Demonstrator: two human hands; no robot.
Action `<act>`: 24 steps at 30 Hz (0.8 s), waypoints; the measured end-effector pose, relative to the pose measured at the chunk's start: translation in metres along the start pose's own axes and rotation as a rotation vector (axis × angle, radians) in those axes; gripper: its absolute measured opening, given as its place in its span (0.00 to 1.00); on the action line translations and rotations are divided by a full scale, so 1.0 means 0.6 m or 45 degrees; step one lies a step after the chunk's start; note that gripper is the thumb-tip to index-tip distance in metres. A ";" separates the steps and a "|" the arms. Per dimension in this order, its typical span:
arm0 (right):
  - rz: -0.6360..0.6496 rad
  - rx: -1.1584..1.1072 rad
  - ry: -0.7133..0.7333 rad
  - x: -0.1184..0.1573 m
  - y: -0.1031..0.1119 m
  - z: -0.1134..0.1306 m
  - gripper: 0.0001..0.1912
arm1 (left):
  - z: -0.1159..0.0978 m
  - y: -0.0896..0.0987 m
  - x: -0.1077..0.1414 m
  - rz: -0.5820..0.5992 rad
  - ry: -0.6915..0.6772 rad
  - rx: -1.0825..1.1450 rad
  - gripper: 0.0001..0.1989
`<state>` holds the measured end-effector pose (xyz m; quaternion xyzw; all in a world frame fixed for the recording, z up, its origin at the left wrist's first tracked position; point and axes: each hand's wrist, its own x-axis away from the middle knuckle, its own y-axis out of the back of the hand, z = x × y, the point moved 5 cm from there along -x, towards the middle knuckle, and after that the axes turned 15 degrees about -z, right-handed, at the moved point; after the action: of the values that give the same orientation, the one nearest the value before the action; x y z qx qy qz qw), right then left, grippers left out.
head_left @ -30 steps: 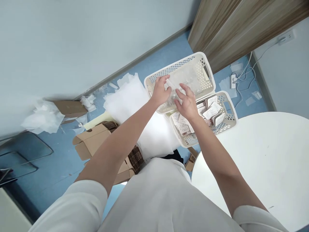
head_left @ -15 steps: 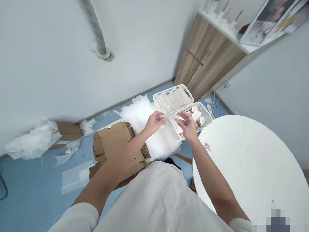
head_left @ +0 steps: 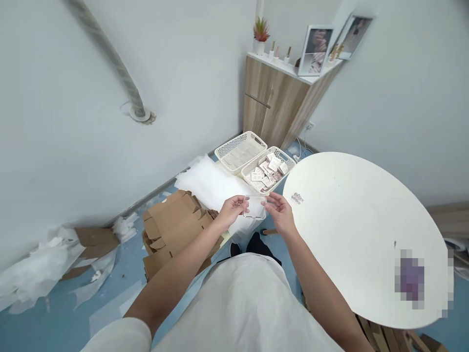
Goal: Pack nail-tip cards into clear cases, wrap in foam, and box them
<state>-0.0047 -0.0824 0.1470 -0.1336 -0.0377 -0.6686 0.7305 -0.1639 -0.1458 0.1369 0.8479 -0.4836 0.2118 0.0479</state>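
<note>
Clear plastic case [head_left: 255, 208], squarish with rounded corners, is up in the air in front of me, held between my two hands. My left hand [head_left: 231, 211] has its fingers clamped on the case's left edge, and my right hand [head_left: 280, 213] has its fingers clamped on the right edge, the thumbs showing against the near face. Seen from above, the case lines up with the near part of the white foam sheets [head_left: 205, 182], just off the left edge of the round white counter [head_left: 351, 220]. On that counter, near its far left edge, I can see a small pinkish packet [head_left: 297, 198], too small to make out; a pixelated purple patch shows by its right edge. Beyond my hands, two white baskets sit side by side: the left basket [head_left: 223, 162] has clear pieces in it, and the right basket [head_left: 280, 181] has many small printed cards [head_left: 274, 163] heaped inside. Flattened brown cardboard boxes [head_left: 170, 215] are piled to the left, next to the foam. Behind the baskets stands a wood-grain cabinet [head_left: 276, 100], with a potted plant [head_left: 261, 35] and picture frames [head_left: 315, 53] on top.
</note>
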 end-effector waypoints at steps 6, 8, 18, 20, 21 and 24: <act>-0.088 0.020 -0.023 0.031 0.077 0.015 0.25 | -0.014 -0.065 0.014 0.250 -0.153 -0.241 0.21; -0.090 0.037 -0.024 0.042 0.107 0.025 0.25 | -0.022 -0.101 0.022 0.398 -0.237 -0.355 0.22; -0.342 0.129 -0.025 0.075 0.329 0.061 0.27 | 0.035 -0.330 0.095 1.027 -0.100 -0.715 0.09; -0.389 0.121 -0.019 0.076 0.370 0.063 0.26 | 0.059 -0.363 0.103 1.010 -0.002 -0.665 0.08; -0.412 0.111 -0.017 0.077 0.390 0.064 0.26 | 0.071 -0.377 0.107 0.976 0.043 -0.622 0.08; -0.474 0.080 -0.031 0.086 0.445 0.056 0.24 | 0.106 -0.412 0.121 0.846 0.198 -0.465 0.09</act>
<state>0.2684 -0.1051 0.1526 -0.1092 -0.0914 -0.7890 0.5976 0.0957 -0.0916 0.1393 0.6040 -0.7566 0.1899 0.1633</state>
